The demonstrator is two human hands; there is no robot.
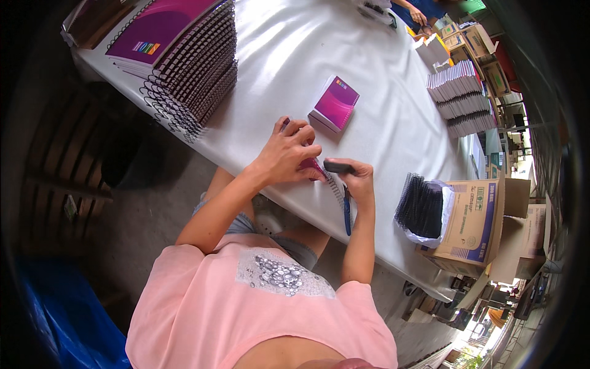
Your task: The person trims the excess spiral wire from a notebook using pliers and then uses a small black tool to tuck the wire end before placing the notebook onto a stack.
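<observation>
My left hand (pixel 286 154) is closed on a small purple notebook (pixel 310 167), mostly hidden by the fingers, above the table's near edge. Along the notebook's side runs a dark spiral wire (pixel 334 186). Close by, my right hand (pixel 361 183) grips a black-ended hand tool (pixel 338 166) beside the wire; the palm hides its shape. A blue handle-like piece (pixel 347 214) shows below that hand, and I cannot tell whether it is part of the same tool. Farther in on the table lies a small block of purple-covered pages (pixel 335 103), apart from both hands.
A tall stack of spiral-bound purple notebooks (pixel 190 67) stands at the left. At the right, a cardboard box (pixel 473 224) sits beside a bundle of black wire spirals (pixel 419 208). Stacked books (pixel 460 98) line the far right edge of the white-covered table (pixel 276 67). Another person's hand (pixel 418 16) shows at the back.
</observation>
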